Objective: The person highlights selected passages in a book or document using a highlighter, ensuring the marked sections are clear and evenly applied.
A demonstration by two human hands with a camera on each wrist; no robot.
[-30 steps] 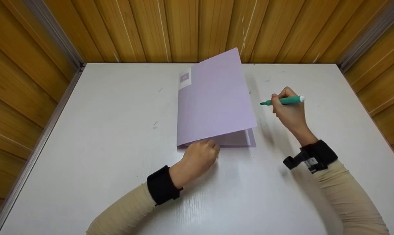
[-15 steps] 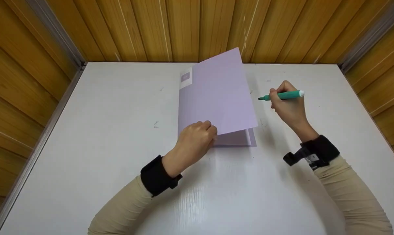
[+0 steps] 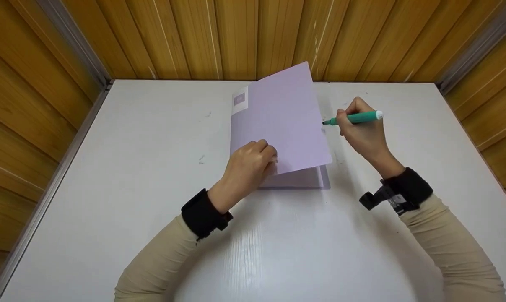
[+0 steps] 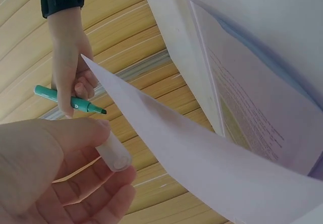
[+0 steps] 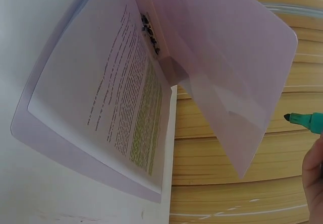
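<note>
Lilac folder lies near the far middle of the white table, its front cover lifted and tilted up toward the wooden wall, with a small label near the cover's upper left corner. Inside, the right wrist view shows a printed sheet with a passage marked in yellow, held under a clip at the spine. The left hand is at the cover's near edge; its fingers curl round a small white cylinder, apparently a marker cap, pinched between thumb and fingers, as the left wrist view shows. How the hand meets the cover itself cannot be told. The right hand grips a green highlighter in a writing hold, fingers wrapped round the barrel, its uncapped tip pointing left, just beside the raised cover's right edge. Both forearms wear beige sleeves and black wrist straps.
</note>
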